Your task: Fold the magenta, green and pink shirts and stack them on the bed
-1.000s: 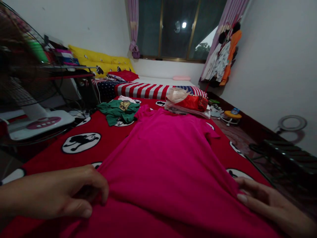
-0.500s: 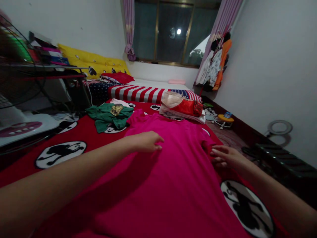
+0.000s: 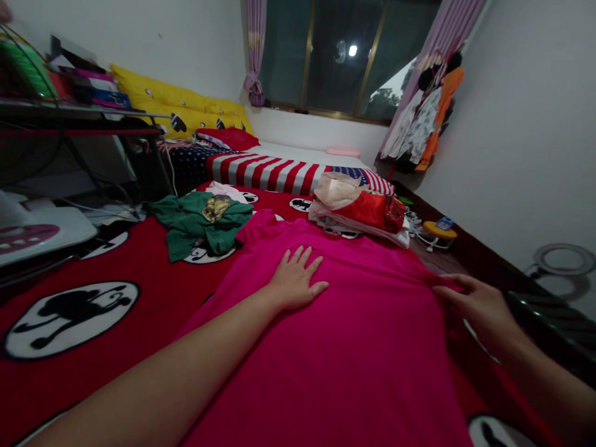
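A bright pink short-sleeved T-shirt [image 3: 358, 347] lies spread over a red blanket [image 3: 153, 335] with black-and-white oval prints. My left hand [image 3: 298, 279] rests flat on the upper part of the shirt, its fingers spread. At the right side, my right hand [image 3: 479, 304] pinches the edge of the shirt's sleeve between thumb and fingers, and the cloth is drawn out toward it. Fine creases run across the shirt between the two hands.
A crumpled green garment [image 3: 200, 220] lies beyond the shirt on the left. Folded clothes with a red piece on top [image 3: 367, 208] are stacked at the back right. A desk [image 3: 84, 130] stands at left, a small yellow stool [image 3: 440, 230] at right.
My left hand has come down flat onto the shirt with fingers spread. My right hand has taken hold of the sleeve and pulled it to the right. The view has shifted slightly.
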### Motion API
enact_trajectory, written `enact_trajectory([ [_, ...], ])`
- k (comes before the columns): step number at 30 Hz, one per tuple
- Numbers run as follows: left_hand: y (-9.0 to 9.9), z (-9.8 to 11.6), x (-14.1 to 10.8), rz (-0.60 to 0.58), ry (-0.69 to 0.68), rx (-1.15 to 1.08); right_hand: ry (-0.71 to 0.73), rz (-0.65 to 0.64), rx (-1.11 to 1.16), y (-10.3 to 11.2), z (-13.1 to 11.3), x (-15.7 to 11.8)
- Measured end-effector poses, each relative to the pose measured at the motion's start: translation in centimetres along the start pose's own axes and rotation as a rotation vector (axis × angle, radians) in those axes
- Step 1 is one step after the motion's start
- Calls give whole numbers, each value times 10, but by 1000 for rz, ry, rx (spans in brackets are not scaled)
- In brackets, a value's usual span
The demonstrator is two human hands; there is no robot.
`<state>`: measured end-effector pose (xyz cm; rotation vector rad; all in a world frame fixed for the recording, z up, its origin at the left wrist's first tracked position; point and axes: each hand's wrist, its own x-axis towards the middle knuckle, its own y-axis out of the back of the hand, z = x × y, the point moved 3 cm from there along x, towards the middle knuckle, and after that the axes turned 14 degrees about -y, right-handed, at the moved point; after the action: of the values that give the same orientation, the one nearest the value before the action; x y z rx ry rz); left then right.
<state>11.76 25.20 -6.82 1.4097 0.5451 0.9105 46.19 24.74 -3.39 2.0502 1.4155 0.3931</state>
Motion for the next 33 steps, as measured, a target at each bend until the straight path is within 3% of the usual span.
enact_trajectory([
  [3,0,1,1,10,-1,-12,70,19,-266,23,10,20],
  [7,-1,1,1,9,2,-24,375,281,-578,19,-20,35],
  [9,-1,1,1,8,0,-25,390,276,-580,-1,-48,38],
  [13,-1,1,1,6,1,-23,395,-15,-499,-65,-98,41],
  [15,-1,1,0,13,2,-26,474,-188,-423,-96,-109,45],
  [17,0,1,0,27,-1,-29,588,-269,-342,-117,-110,55],
  [20,-1,1,0,36,-9,-31,680,-141,-360,-130,-104,74],
  [23,-1,1,0,28,-5,-39,559,14,-516,-137,-106,80],
  [25,-1,1,0,29,1,-44,560,44,-565,-147,-113,69],
  [29,0,2,0,26,-6,-54,768,-160,-561,-178,-123,32],
  [33,2,1,0,34,1,-58,604,-203,-701,-194,-130,20],
])
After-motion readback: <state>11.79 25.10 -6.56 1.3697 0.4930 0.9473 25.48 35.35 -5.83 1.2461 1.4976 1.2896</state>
